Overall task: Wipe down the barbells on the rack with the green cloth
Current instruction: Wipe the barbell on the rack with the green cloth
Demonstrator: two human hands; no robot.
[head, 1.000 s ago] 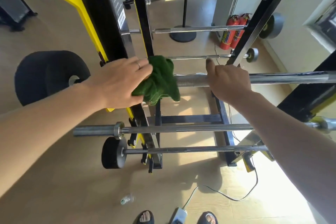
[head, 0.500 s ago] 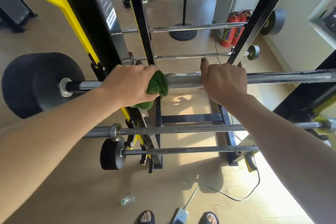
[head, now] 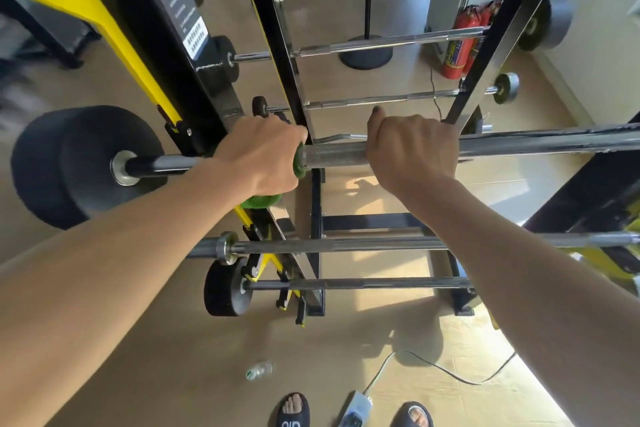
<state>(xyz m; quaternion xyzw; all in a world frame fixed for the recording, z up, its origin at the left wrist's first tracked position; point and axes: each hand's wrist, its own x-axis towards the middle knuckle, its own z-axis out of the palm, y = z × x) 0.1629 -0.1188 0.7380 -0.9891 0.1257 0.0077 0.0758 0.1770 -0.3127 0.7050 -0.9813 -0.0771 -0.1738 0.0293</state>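
Note:
A steel barbell [head: 519,146] runs across the black rack [head: 277,45] at chest height, with a big black weight plate [head: 69,163] on its left end. My left hand [head: 256,156] grips the green cloth [head: 298,163] wrapped round the bar beside the rack's left upright; only slivers of cloth show under the fingers and below the palm. My right hand [head: 412,149] grips the bare knurled bar a short way to the right. Other barbells [head: 346,245] lie on the rungs above and below.
Yellow-and-black machine frame [head: 104,21] stands at the left. Red fire extinguishers [head: 464,42] and a fan base [head: 367,55] are at the back. On the floor lie a plastic bottle [head: 259,370], a power strip [head: 353,409] with cable, and my sandalled feet.
My left hand slid left along the bar with the cloth, which went from loosely bunched to tightly wrapped and mostly hidden. My right hand stayed on the bar.

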